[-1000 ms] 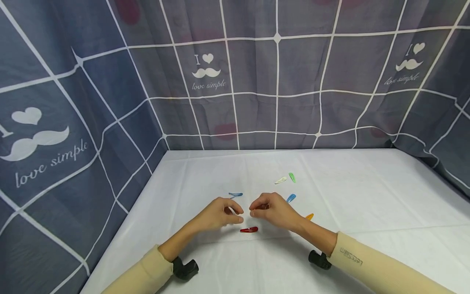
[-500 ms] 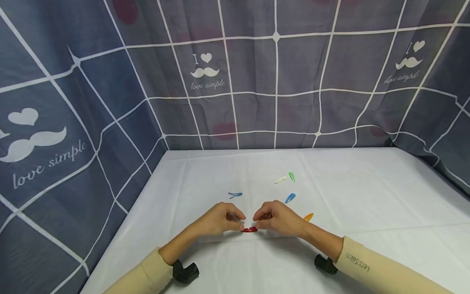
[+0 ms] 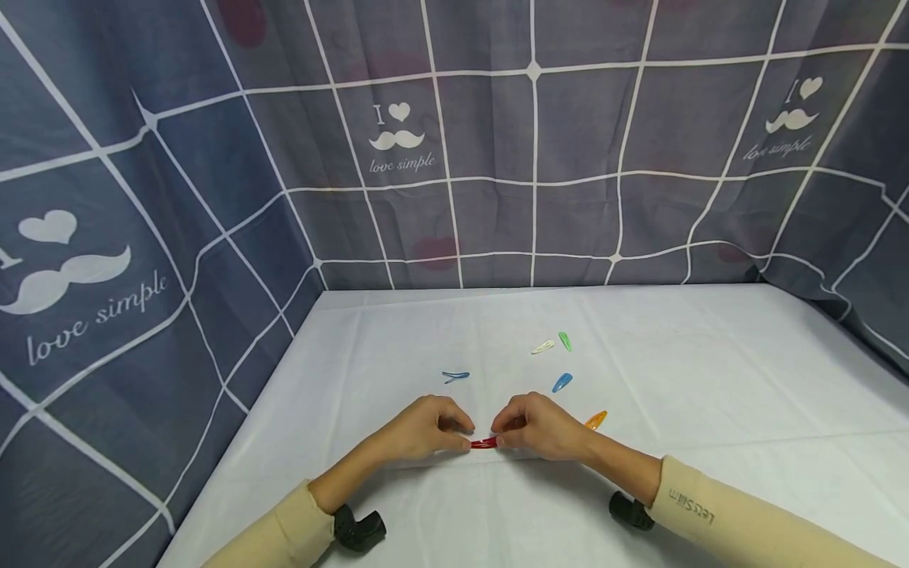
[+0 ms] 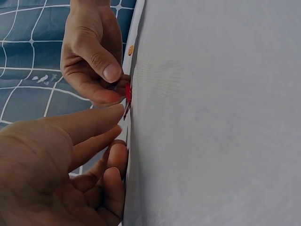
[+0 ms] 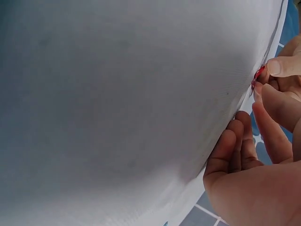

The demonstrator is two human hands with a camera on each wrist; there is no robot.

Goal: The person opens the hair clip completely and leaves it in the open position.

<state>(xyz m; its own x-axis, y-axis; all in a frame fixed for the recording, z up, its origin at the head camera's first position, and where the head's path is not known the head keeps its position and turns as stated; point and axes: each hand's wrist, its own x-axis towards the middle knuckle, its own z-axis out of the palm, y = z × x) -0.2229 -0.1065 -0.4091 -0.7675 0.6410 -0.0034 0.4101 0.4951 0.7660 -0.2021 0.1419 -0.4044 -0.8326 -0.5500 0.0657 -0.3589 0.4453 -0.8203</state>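
Observation:
A red snap hair clip (image 3: 484, 443) lies low at the white table's surface, between my two hands. My left hand (image 3: 429, 428) holds its left end, the thumb against it and the fingers bent. The right hand (image 3: 540, 426) pinches the other end with thumb and fingertips. In the left wrist view the red clip (image 4: 128, 94) shows between both hands' fingertips, and the left hand (image 4: 61, 155) is close by. In the right wrist view the red clip (image 5: 258, 73) shows beside the left thumb, and the right hand (image 5: 258, 174) fills the lower right. Fingertips partly hide both clip ends.
Behind the hands lie a spread-open blue clip (image 3: 456, 376), another blue clip (image 3: 562, 383), a white clip (image 3: 543, 347) and a green clip (image 3: 565, 341). An orange clip (image 3: 596, 420) lies beside the right wrist. A checked curtain (image 3: 490, 158) surrounds the white tabletop (image 3: 710, 371).
Both hands have come down from above the red hair clip to its ends. Over the last half second they have shifted only slightly; the other clips lie as before.

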